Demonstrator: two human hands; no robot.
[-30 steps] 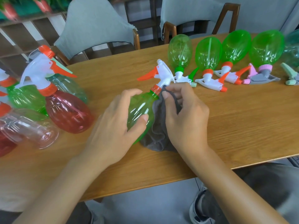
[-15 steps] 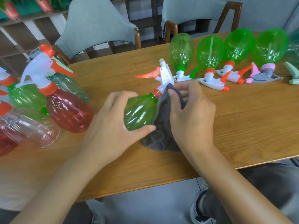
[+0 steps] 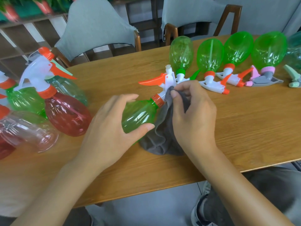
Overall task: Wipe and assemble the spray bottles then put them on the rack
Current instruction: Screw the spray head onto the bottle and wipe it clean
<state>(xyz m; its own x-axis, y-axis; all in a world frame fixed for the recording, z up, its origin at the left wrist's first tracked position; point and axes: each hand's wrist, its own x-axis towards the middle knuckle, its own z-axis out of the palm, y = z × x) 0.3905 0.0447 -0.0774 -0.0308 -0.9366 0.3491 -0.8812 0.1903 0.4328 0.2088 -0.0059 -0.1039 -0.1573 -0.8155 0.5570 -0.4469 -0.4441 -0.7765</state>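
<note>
Tabletop (image 3: 244, 128): bottle (image 3: 138, 114) between fingers (image 3: 130, 97) (tilted)

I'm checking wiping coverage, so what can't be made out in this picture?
Head view only:
- Green bottle: base hidden by left hand.
- Grey cloth: partly covered by right hand.
- Rightmost bottle: cut off by the frame edge.
- Shelf items: blurred.

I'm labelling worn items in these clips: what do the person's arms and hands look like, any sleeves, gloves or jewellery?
Both forearms are bare up to the frame edge, with no sleeve in view. The left hand and right hand wear no gloves; no rings, watch or wristbands are visible. The fingernails are short and look unpainted.
</note>
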